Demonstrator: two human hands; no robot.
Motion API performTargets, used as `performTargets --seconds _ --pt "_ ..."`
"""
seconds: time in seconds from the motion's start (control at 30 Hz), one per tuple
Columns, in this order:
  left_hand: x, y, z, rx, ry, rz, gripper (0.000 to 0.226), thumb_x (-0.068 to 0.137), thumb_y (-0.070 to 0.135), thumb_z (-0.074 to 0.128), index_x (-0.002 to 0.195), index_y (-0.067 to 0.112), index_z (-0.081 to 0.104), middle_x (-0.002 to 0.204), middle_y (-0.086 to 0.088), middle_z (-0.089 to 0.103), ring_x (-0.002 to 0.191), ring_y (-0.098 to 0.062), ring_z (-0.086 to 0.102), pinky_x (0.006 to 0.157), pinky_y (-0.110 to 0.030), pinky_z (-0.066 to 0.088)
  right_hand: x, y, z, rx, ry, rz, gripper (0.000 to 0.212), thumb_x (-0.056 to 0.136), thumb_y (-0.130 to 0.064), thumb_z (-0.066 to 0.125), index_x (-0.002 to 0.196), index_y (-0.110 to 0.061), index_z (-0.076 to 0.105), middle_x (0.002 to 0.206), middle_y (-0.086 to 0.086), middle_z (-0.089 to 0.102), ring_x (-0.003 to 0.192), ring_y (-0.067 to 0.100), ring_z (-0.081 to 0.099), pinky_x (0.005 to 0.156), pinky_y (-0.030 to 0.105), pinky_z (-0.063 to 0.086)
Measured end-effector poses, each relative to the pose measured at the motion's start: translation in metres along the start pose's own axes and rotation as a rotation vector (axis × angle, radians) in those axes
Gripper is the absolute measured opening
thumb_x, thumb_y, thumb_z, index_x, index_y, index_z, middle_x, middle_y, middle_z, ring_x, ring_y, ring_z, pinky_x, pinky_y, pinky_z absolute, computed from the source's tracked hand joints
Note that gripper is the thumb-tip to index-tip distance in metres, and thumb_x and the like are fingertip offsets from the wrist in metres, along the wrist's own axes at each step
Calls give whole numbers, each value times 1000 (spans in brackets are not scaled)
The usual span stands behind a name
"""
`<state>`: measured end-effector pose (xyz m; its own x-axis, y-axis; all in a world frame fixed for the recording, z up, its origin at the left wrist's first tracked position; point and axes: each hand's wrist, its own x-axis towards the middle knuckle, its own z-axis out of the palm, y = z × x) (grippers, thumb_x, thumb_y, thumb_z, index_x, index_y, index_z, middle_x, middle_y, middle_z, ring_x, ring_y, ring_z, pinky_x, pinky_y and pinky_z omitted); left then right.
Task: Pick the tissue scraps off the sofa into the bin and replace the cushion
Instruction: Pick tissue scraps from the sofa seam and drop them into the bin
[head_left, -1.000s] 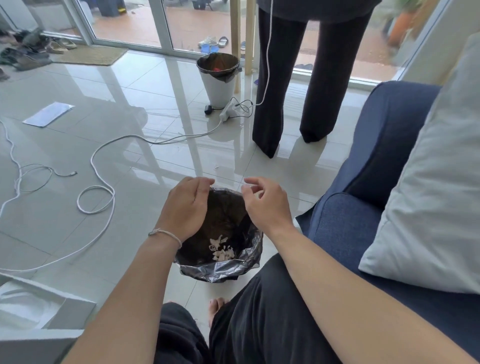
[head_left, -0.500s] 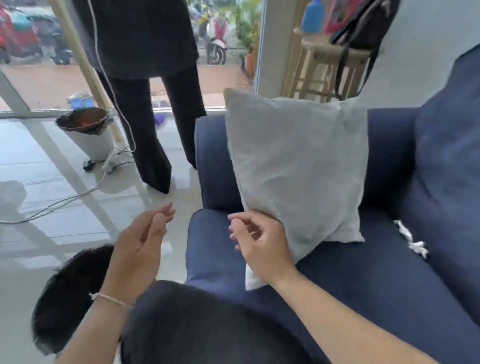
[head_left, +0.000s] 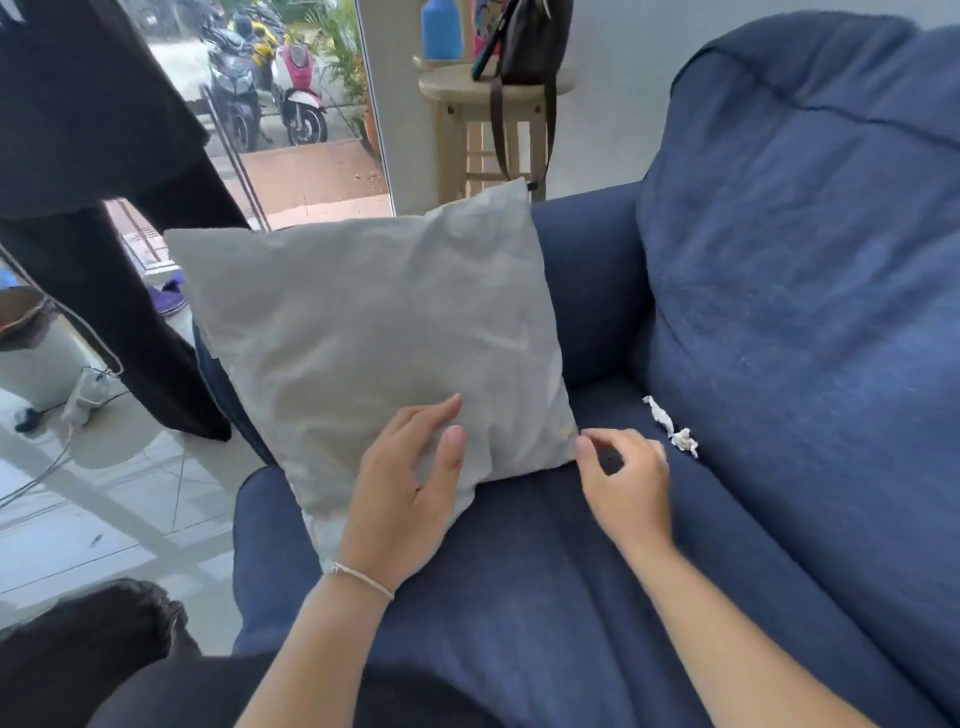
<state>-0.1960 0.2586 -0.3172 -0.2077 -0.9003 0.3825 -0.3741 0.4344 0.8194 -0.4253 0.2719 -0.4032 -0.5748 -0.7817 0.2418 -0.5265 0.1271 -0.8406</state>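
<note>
A grey cushion (head_left: 363, 332) stands upright on the blue sofa (head_left: 779, 312), leaning on the far arm. The left hand (head_left: 405, 493) is spread flat, fingers loose, in front of the cushion's near lower part. The right hand (head_left: 628, 483) hovers over the seat with fingers curled, empty, just left of 2 white tissue scraps (head_left: 670, 428) lying where seat meets backrest. The bin (head_left: 104, 623) sits at the near left on the floor.
</note>
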Motion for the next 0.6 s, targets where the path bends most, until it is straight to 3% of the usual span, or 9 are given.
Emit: performTargets --seconds 0.1,0.23,0.37,0.47,0.6 --pt "10 0 45 -82 -82 -78 29 102 28 53 128 21 65 120 13 66 114 4 60 93 -12 45 14 44 -18 -272 272 302 27 89 -37 69 111 -21 75 114 4 67 110 36 51 96 46 40" --pt "28 3 101 -161 -192 -162 29 100 22 57 128 17 64 120 6 66 106 8 61 86 -6 45 25 58 -24 -309 342 450 42 89 -43 68 124 -20 72 119 7 61 113 38 49 99 48 34" --pt "43 5 150 -125 -316 -124 29 99 23 59 127 18 63 117 3 62 99 -1 66 88 -16 51 33 64 -17 -284 449 465 37 90 -41 68 117 -17 75 114 12 67 107 40 54 94 47 36" --pt "59 1 183 -100 -353 -123 29 97 26 60 125 22 64 117 6 63 95 5 64 85 -13 50 46 73 -12 -271 525 539 31 93 -44 63 93 -17 79 99 10 75 101 39 57 87 45 38" --pt "81 -17 225 -49 -424 -222 33 95 28 62 127 21 63 120 2 62 103 -5 63 97 -30 51 58 80 0 -259 582 609 35 95 -47 60 83 -19 78 90 3 77 101 36 57 91 44 36"
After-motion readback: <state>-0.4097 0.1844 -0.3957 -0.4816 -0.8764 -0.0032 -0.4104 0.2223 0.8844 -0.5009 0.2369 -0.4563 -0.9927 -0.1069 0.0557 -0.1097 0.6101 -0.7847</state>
